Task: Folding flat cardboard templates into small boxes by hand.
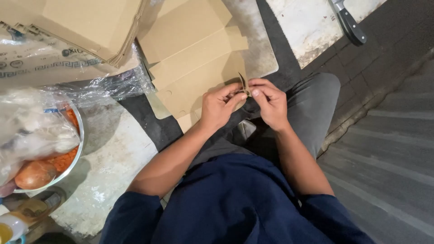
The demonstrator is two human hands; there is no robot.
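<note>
While the person sat on the floor, the head view showed both hands meeting w/ fingertips pinched on a small cardboard tab (244,84), which stood up at the near-right edge of a flat, unfolded cardboard box blank (194,68). The left hand (220,106) was closed on the tab from the left, thumb and forefinger together; the right hand (270,103) gripped it from the right, fingers curled in. The blank lay just beyond the hands, partly over the grey-trousered knee (316,97), w/ a stack of more flat cardboard (90,22) at far left. A metal bowl (79,135) of orange food under a clear plastic bag (31,131) sat at left, well apart from the hands; a black-handled knife (349,23) lay at far right, untouched. To do the fold well, imo: keep both pinches close to the crease, bend along the scored line evenly, and hold the blank flat so the tab doesn't tear or go crooked.
</note>
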